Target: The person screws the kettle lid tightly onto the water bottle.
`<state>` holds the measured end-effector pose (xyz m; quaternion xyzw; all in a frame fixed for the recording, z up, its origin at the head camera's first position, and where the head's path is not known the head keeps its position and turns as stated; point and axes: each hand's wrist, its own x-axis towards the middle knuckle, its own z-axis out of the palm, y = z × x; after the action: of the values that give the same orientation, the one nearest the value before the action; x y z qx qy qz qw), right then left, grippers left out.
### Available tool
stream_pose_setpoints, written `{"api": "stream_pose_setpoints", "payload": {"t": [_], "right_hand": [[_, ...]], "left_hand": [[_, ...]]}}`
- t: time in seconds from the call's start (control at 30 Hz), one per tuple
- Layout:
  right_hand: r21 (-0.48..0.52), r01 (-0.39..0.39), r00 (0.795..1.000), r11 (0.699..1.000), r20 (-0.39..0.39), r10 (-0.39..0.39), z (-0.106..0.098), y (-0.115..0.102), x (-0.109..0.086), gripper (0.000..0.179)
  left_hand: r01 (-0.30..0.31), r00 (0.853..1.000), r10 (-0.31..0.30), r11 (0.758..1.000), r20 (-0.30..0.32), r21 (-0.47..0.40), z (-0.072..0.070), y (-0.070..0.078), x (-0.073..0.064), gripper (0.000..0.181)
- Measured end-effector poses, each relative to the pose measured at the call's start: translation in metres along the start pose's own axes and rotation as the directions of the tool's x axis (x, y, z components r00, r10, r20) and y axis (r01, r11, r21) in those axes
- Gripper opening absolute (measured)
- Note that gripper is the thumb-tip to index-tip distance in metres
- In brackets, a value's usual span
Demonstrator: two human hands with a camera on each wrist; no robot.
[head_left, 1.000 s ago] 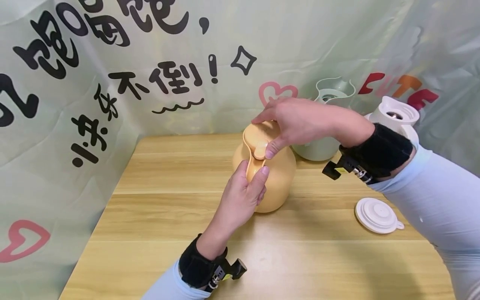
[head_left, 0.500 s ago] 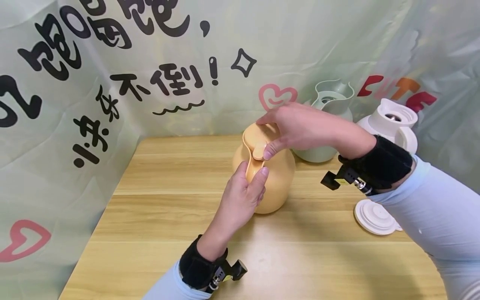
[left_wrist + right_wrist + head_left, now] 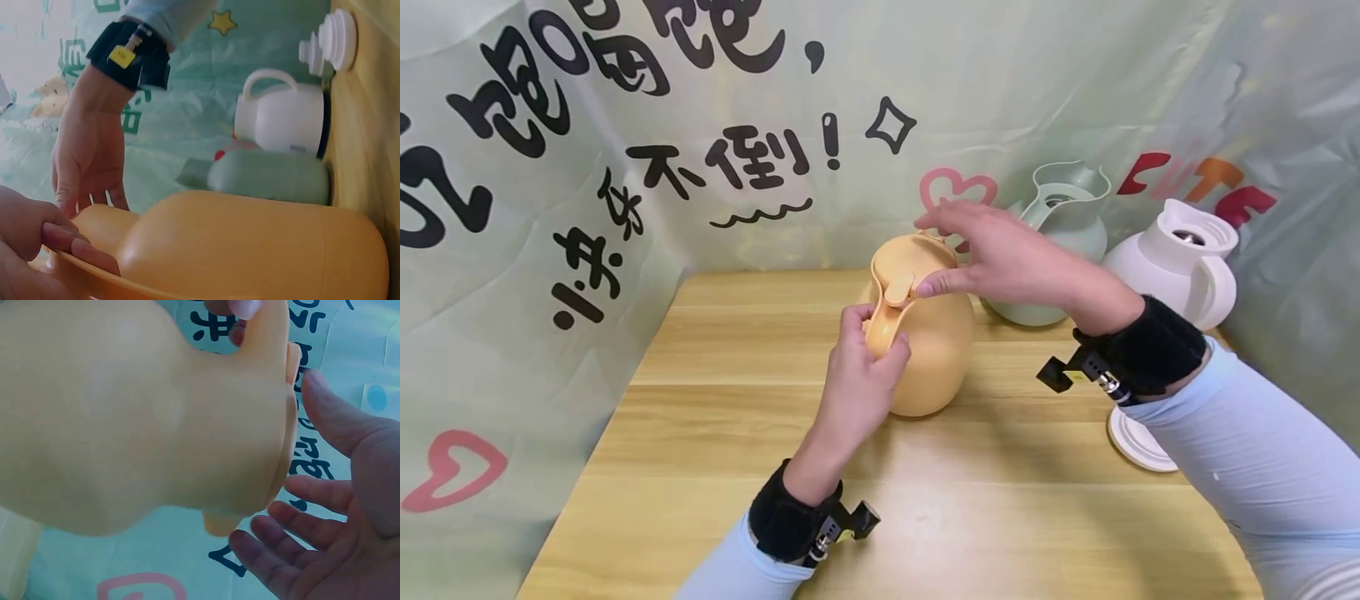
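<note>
An orange thermos jug (image 3: 934,354) stands upright on the table with its lid (image 3: 904,254) seated in the top. My left hand (image 3: 859,379) grips the jug's handle (image 3: 880,330), its fingers wrapped around it in the left wrist view. Over the lid is my right hand (image 3: 1000,254), fingers spread and loosely bent. Its thumb lies beside the lid's thumb lever (image 3: 898,290). In the right wrist view, the fingertips (image 3: 244,544) are close to the lid's rim and the spout (image 3: 220,523), with the palm away from the jug.
Behind and right of the orange jug stand a green jug (image 3: 1078,217) and a white jug (image 3: 1187,258), both with open tops. A white round lid (image 3: 1138,442) lies on the wooden table (image 3: 737,433), partly covered by the right sleeve. A printed cloth (image 3: 820,233) hangs behind.
The orange jug has shifted and turned slightly left, its handle moving with my left hand. My right fingers have spread and drawn off the lid, which now shows more fully.
</note>
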<state>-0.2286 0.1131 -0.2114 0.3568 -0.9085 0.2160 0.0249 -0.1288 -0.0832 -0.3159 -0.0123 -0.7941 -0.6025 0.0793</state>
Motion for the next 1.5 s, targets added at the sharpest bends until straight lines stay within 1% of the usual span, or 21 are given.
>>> {"api": "stream_pose_setpoints", "payload": {"t": [0.13, 0.23, 0.33, 0.43, 0.5, 0.57, 0.63, 0.7, 0.87, 0.93, 1.07, 1.17, 1.23, 1.4, 1.5], "right_hand": [[0.01, 0.011, 0.997, 1.0, -0.077, -0.01, 0.008, 0.008, -0.005, 0.07], [0.047, -0.01, 0.994, 0.999, -0.112, 0.015, 0.015, 0.016, -0.011, 0.067], [0.091, -0.042, 0.988, 0.995, -0.143, 0.055, 0.025, 0.025, -0.016, 0.062], [0.132, -0.069, 0.982, 0.989, -0.164, 0.09, 0.037, 0.035, -0.022, 0.057], [0.153, -0.077, 0.979, 0.985, -0.174, 0.104, 0.047, 0.042, -0.026, 0.054], [0.178, -0.083, 0.978, 0.981, -0.174, 0.115, 0.056, 0.047, -0.03, 0.05], [0.201, -0.091, 0.978, 0.975, -0.167, 0.126, 0.066, 0.051, -0.034, 0.047], [0.223, -0.107, 0.979, 0.969, -0.149, 0.142, 0.075, 0.055, -0.039, 0.044], [0.281, -0.147, 0.977, 0.948, -0.11, 0.184, 0.095, 0.06, -0.048, 0.038], [0.299, -0.159, 0.974, 0.941, -0.106, 0.199, 0.1, 0.062, -0.051, 0.035], [0.315, -0.189, 0.97, 0.93, -0.087, 0.226, 0.107, 0.065, -0.058, 0.031], [0.319, -0.203, 0.969, 0.926, -0.07, 0.236, 0.112, 0.068, -0.062, 0.03], [0.32, -0.206, 0.969, 0.925, -0.068, 0.239, 0.114, 0.07, -0.064, 0.029], [0.331, -0.209, 0.967, 0.92, -0.069, 0.244, 0.12, 0.075, -0.068, 0.026], [0.336, -0.215, 0.966, 0.917, -0.062, 0.249, 0.122, 0.078, -0.071, 0.026]], "left_hand": [[0.003, 1.0, -0.004, 1.0, -0.031, -0.005, -0.006, -0.006, 0.01, 0.039], [0.02, 0.998, -0.02, 1.0, -0.064, -0.005, -0.014, -0.011, 0.018, 0.04], [0.03, 0.995, -0.03, 1.0, -0.1, -0.003, -0.025, -0.015, 0.028, 0.042], [0.029, 0.99, -0.029, 1.0, -0.137, -0.005, -0.04, -0.021, 0.039, 0.043], [0.028, 0.985, -0.026, 1.0, -0.17, 0.006, -0.053, -0.026, 0.047, 0.043], [0.04, 0.978, -0.035, 0.999, -0.204, 0.021, -0.066, -0.032, 0.054, 0.043], [0.061, 0.968, -0.047, 0.997, -0.247, 0.051, -0.081, -0.036, 0.061, 0.043], [0.095, 0.956, -0.071, 0.993, -0.284, 0.07, -0.098, -0.041, 0.066, 0.042], [0.164, 0.933, -0.139, 0.985, -0.333, 0.049, -0.143, -0.051, 0.076, 0.033], [0.187, 0.926, -0.156, 0.98, -0.343, 0.061, -0.162, -0.055, 0.081, 0.028], [0.195, 0.916, -0.129, 0.971, -0.38, 0.14, -0.194, -0.063, 0.09, 0.019], [0.188, 0.908, -0.1, 0.965, -0.407, 0.183, -0.213, -0.067, 0.096, 0.017], [0.197, 0.898, -0.094, 0.959, -0.429, 0.202, -0.223, -0.069, 0.099, 0.016], [0.249, 0.877, -0.114, 0.938, -0.467, 0.239, -0.247, -0.071, 0.107, 0.016], [0.276, 0.872, -0.136, 0.93, -0.47, 0.244, -0.256, -0.071, 0.112, 0.015]]}}
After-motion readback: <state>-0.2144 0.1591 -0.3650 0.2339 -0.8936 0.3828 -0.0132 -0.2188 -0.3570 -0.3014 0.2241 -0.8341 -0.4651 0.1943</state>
